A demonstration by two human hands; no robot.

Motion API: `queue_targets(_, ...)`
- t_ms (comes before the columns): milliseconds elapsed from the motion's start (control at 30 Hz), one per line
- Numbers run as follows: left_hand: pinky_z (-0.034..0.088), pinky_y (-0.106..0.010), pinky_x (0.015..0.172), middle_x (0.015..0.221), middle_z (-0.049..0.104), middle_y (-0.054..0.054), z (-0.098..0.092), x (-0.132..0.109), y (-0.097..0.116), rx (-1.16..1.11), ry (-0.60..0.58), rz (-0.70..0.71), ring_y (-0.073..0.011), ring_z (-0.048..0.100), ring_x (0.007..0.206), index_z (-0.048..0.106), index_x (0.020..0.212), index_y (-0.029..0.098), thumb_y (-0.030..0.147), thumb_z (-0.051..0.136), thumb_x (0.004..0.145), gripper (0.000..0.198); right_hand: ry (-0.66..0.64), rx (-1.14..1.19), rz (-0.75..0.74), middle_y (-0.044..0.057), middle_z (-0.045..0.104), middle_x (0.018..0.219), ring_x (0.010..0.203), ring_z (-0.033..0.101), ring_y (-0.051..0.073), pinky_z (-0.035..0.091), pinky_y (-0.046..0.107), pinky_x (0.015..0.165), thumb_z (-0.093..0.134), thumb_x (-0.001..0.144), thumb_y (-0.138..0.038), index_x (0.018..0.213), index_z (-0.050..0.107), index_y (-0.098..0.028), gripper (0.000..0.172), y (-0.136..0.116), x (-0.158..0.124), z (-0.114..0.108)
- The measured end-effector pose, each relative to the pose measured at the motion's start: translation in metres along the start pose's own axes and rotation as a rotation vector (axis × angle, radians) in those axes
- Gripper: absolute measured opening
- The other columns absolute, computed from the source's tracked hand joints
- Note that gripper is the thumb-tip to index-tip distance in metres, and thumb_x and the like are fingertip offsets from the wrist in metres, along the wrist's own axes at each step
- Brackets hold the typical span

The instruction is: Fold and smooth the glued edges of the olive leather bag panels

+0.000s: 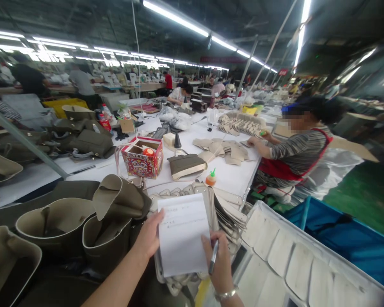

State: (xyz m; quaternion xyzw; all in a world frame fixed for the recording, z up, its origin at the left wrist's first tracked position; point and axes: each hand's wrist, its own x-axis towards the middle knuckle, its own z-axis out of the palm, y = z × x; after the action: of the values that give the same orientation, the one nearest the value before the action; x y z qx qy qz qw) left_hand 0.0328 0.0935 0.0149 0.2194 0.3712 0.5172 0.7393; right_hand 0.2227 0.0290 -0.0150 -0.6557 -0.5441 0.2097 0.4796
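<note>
A white notepad with a few handwritten lines near its top lies tilted toward me over a pile of beige leather pieces. My left hand grips its left edge, with the fingers hidden behind the paper. At the lower right edge, my right hand rests its thumb on the page. A silver-grey pen is held in that same hand, pointing down and away from the writing. A metal bracelet is on the right wrist.
Olive bag bodies crowd the left. Beyond the notepad stand a red patterned box, an olive pouch and a green-tipped glue bottle. To the right are a tray of pale panels, a blue bin and a seated co-worker.
</note>
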Motion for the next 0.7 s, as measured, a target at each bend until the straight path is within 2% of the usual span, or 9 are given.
queue_targets(133,0.049,-0.039,0.084,0.111,0.065,-0.011,0.009,-0.016,-0.001,0.078,-0.210,-0.018,-0.0277,0.062,0.098,0.047,0.126,0.020,0.020,0.070,0.070,0.061,0.071,0.003,-0.029,-0.001,0.049,0.065,0.059,0.052,0.016,0.044,0.028,0.057,0.050,0.084,-0.046,0.079,0.044,-0.020,0.027,-0.008,0.024,0.001)
queue_targets(200,0.048,-0.039,0.084,0.110,0.065,-0.011,0.012,-0.014,0.000,0.102,-0.210,0.032,-0.0267,0.063,0.096,0.048,0.125,0.020,0.019,0.069,0.070,0.059,0.067,0.051,-0.025,0.001,0.052,0.066,0.060,0.054,0.018,0.046,0.029,0.054,0.053,0.081,-0.048,0.080,0.044,-0.020,0.029,-0.012,0.037,0.002)
queue_targets(267,0.048,-0.038,0.084,0.108,0.066,-0.010,0.014,-0.003,0.009,0.124,-0.153,0.104,-0.0253,0.063,0.093,0.049,0.123,0.020,0.022,0.069,0.070,0.057,0.030,0.165,-0.022,0.006,0.060,0.077,0.069,0.060,0.020,0.050,0.031,0.057,0.056,0.080,-0.048,0.083,0.043,-0.021,0.030,-0.016,0.046,0.003)
queue_targets(367,0.050,-0.039,0.080,0.103,0.067,-0.010,0.014,0.033,0.038,0.174,-0.072,0.179,-0.0247,0.065,0.087,0.050,0.121,0.019,0.026,0.071,0.066,0.059,0.039,0.280,-0.076,0.015,0.060,0.110,0.093,0.062,0.024,0.054,0.036,0.075,0.055,0.082,-0.043,0.089,0.041,-0.021,0.027,-0.014,0.049,0.001)
queue_targets(433,0.051,-0.040,0.077,0.102,0.067,-0.011,0.015,0.066,0.062,0.296,-0.037,0.226,-0.0246,0.065,0.083,0.048,0.121,0.017,0.026,0.070,0.066,0.060,0.065,0.263,-0.100,0.016,0.056,0.118,0.101,0.060,0.024,0.052,0.040,0.083,0.055,0.082,-0.040,0.093,0.041,-0.021,0.026,-0.006,0.045,-0.001)
queue_targets(567,0.051,-0.038,0.076,0.104,0.066,-0.012,0.013,0.134,0.106,0.667,0.052,0.317,-0.0225,0.065,0.084,0.047,0.122,0.015,0.021,0.061,0.073,0.051,0.150,0.332,-0.090,0.017,0.055,0.117,0.096,0.062,0.023,0.055,0.037,0.075,0.054,0.083,-0.037,0.094,0.042,-0.021,0.023,0.013,0.032,-0.003)
queue_targets(700,0.048,-0.037,0.083,0.109,0.063,-0.012,-0.009,0.183,0.123,0.909,0.219,0.301,-0.0216,0.061,0.094,0.052,0.114,0.014,0.018,0.061,0.078,0.038,0.160,0.366,-0.154,0.017,0.056,0.113,0.090,0.064,0.024,0.058,0.035,0.066,0.059,0.081,-0.035,0.094,0.046,-0.020,0.023,0.027,0.028,-0.008)
